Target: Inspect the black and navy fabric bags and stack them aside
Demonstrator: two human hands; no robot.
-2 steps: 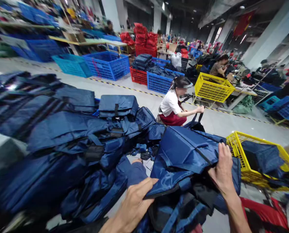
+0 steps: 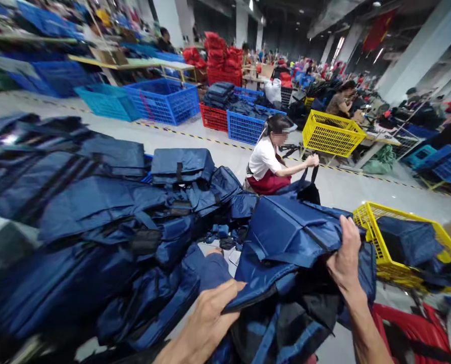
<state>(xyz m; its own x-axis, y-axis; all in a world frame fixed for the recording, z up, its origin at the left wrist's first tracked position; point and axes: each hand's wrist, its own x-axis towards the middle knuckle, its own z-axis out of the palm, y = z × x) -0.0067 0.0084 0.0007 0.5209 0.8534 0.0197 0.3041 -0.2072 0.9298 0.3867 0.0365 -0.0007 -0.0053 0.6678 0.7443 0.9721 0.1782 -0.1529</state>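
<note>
A navy blue fabric bag (image 2: 289, 237) lies in front of me, held up between both hands. My left hand (image 2: 210, 318) grips its lower left edge, fingers curled over the flap. My right hand (image 2: 346, 258) clasps the upper right edge, fingers wrapped over the fabric. Black lining and blue straps (image 2: 286, 328) hang beneath the bag.
A large heap of navy bags (image 2: 96, 217) fills the left side. A yellow crate (image 2: 403, 247) with a bag stands at the right, a red item (image 2: 407, 333) below it. A crouching person (image 2: 270, 162) handles a bag ahead. Blue, red and yellow crates (image 2: 164, 101) line the floor beyond.
The view has shifted slightly. My right hand has lifted the bag's edge a little. The crouching person has raised the bag's straps.
</note>
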